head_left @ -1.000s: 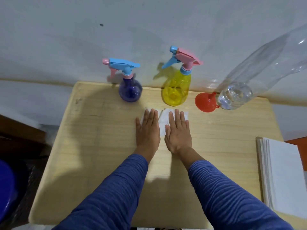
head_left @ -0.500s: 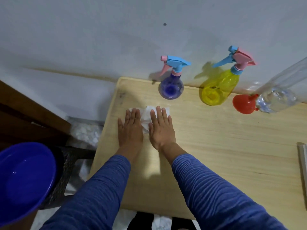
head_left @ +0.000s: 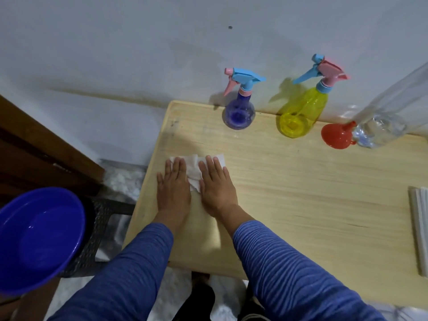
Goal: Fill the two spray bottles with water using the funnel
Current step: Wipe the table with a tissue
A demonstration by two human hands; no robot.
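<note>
Both hands, left [head_left: 172, 184] and right [head_left: 216, 185], lie flat with fingers straight, pressing a white tissue [head_left: 193, 166] on the surface [head_left: 301, 193]; spray bottles [head_left: 239, 112] behind, untouched.

Purple bottle [head_left: 238, 114], yellow bottle [head_left: 298, 117], red funnel [head_left: 335, 137].

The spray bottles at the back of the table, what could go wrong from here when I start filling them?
1. The purple spray bottle and yellow spray bottle still wear their trigger heads; nothing goes in until those come off.
2. The tall clear water bottle stands right against the red funnel; reaching for the funnel might knock it over.
3. Both hands, left and right, lie flat on a tissue, which might drag along.
</note>
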